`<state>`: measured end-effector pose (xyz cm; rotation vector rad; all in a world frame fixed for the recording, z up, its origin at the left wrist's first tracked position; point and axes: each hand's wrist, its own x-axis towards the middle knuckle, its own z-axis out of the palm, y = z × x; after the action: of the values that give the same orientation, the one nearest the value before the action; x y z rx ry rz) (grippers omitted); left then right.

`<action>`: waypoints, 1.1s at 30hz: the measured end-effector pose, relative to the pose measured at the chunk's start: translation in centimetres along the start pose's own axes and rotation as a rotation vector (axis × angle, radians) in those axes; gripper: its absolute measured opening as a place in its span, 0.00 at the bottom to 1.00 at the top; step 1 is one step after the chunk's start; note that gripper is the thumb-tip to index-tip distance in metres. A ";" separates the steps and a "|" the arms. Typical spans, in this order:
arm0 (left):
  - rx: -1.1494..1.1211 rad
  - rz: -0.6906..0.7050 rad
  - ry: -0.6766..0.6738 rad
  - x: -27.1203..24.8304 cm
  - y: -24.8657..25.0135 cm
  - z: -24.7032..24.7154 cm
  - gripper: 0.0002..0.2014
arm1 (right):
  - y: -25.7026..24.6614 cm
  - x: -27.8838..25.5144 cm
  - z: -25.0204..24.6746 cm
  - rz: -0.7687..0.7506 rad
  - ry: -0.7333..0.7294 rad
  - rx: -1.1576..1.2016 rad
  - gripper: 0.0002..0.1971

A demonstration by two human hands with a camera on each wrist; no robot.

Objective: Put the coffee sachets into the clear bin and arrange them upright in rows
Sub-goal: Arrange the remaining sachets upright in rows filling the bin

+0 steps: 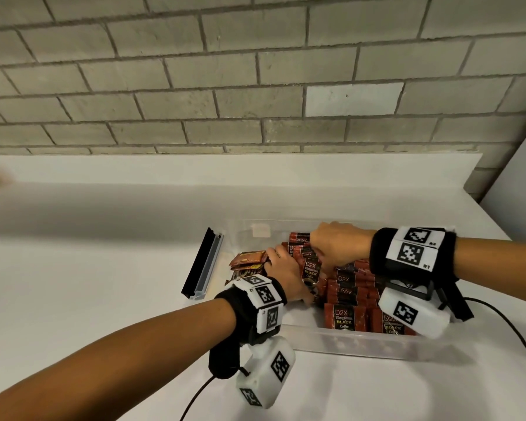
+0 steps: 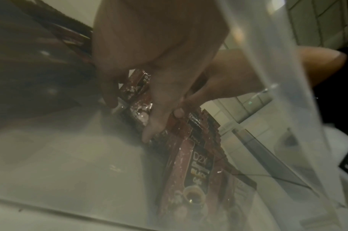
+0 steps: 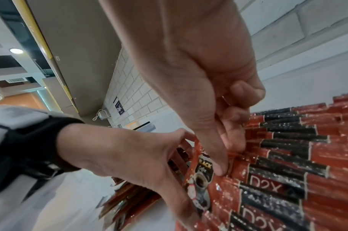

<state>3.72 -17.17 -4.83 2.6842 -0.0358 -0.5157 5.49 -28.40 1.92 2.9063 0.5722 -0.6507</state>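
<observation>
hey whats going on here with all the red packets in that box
A person is packing red D2X sachets into a clear bin on a white counter. Most already stand upright in rows on the bin's right side. The right hand pinches sachet tops near the back, while the left hand grips the sachets at a row's left end. A few brown sachets lie loose at the bin's left end.

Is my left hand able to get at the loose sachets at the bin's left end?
Probably yes: the loose sachets lie right beside the left hand, the clear bin is open-topped, and nothing covers them. It holds upright sachets, though.
</observation>
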 end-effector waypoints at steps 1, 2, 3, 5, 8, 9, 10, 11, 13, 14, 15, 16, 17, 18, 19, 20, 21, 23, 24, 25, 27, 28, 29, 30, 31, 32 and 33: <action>0.004 0.000 0.002 0.0 0.0 0.0 0.53 | -0.1 0.1 0.0 -0.013 0.004 -0.004 0.22; 0.009 -0.003 0.004 -0.1 0.0 0.1 0.53 | -0.3 0.2 0.0 -0.025 0.005 -0.011 0.21; 0.019 -0.006 0.003 -0.2 0.1 0.0 0.53 | -0.4 0.2 0.1 -0.032 -0.002 -0.018 0.21; 0.034 -0.015 -0.003 -0.4 0.2 0.1 0.53 | -0.7 0.2 0.3 -0.046 -0.019 -0.046 0.23; 0.037 -0.021 0.001 -0.5 0.5 0.1 0.50 | -0.9 0.1 0.4 -0.077 0.004 -0.098 0.23; 0.028 -0.017 0.009 -0.4 0.6 0.2 0.48 | -0.9 0.1 0.4 -0.081 0.023 -0.104 0.23; 0.013 -0.012 0.023 -0.4 0.8 0.1 0.47 | -0.8 0.1 0.4 -0.081 0.043 -0.105 0.22; -0.009 -0.007 0.041 -0.2 0.9 0.1 0.45 | -0.8 0.2 0.5 -0.082 0.066 -0.104 0.22; -0.092 -0.015 0.054 -0.1 1.0 -0.1 0.43 | -0.7 0.2 0.5 -0.085 0.109 -0.090 0.22; -0.126 -0.013 0.048 0.0 0.9 -0.1 0.42 | -0.7 0.2 0.5 -0.088 0.127 -0.075 0.23; -0.144 -0.006 0.043 0.2 0.8 -0.2 0.41 | -0.6 0.2 0.5 -0.089 0.143 -0.057 0.23; -0.157 -0.012 0.035 0.1 0.7 -0.2 0.40 | -0.5 0.2 0.5 -0.090 0.156 -0.038 0.23; -0.168 -0.023 0.029 0.1 0.6 -0.2 0.39 | -0.4 0.3 0.6 -0.091 0.166 -0.027 0.23; -0.188 -0.038 0.020 0.0 0.6 -0.3 0.38 | -0.3 0.3 0.6 -0.094 0.172 -0.020 0.22; -0.205 -0.042 0.013 0.0 0.5 -0.2 0.37 | -0.3 0.3 0.7 -0.098 0.175 -0.019 0.22; -0.220 -0.043 0.010 -0.1 0.6 -0.3 0.36 | -0.2 0.3 0.8 -0.102 0.176 -0.019 0.21; -0.237 -0.038 0.008 -0.2 0.5 -0.3 0.35 | -0.2 0.3 0.8 -0.106 0.175 -0.018 0.21; -0.286 -0.040 -0.024 -0.3 0.4 -0.5 0.32 | 0.0 0.2 0.9 -0.106 0.168 -0.010 0.21; -0.319 -0.045 -0.049 -0.3 0.4 -0.5 0.30 | 0.1 0.2 0.9 -0.098 0.162 -0.009 0.21; -0.347 -0.043 -0.065 -0.2 0.3 -0.5 0.27 | 0.2 0.1 1.0 -0.091 0.154 0.000 0.19; -0.385 -0.031 -0.111 -0.2 0.3 -0.6 0.23 | 0.3 0.1 1.0 -0.074 0.134 0.025 0.13; -0.409 -0.033 -0.126 0.3 0.1 -0.2 0.22 | 0.4 0.1 1.0 -0.065 0.123 0.035 0.13; -0.421 -0.025 -0.137 0.9 -0.3 0.2 0.22 | 0.3 0.1 1.0 -0.059 0.114 0.047 0.14; -0.427 -0.011 -0.145 0.9 -0.4 0.0 0.21 | 0.4 0.2 1.1 -0.052 0.110 0.061 0.15; -0.445 -0.002 -0.154 0.0 -0.1 -0.8 0.17 | 0.4 0.2 1.1 -0.048 0.110 0.077 0.16; -0.459 0.009 -0.164 -1.0 0.2 -1.8 0.11 | 0.5 0.3 1.1 -0.045 0.108 0.098 0.16; -0.463 0.014 -0.174 -2.1 0.3 -2.9 0.05 | 0.5 0.3 1.0 -0.040 0.106 0.120 0.17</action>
<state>2.87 -16.13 -1.49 2.1834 0.0141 -0.6613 5.53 -28.94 0.89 3.0644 0.6255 -0.5564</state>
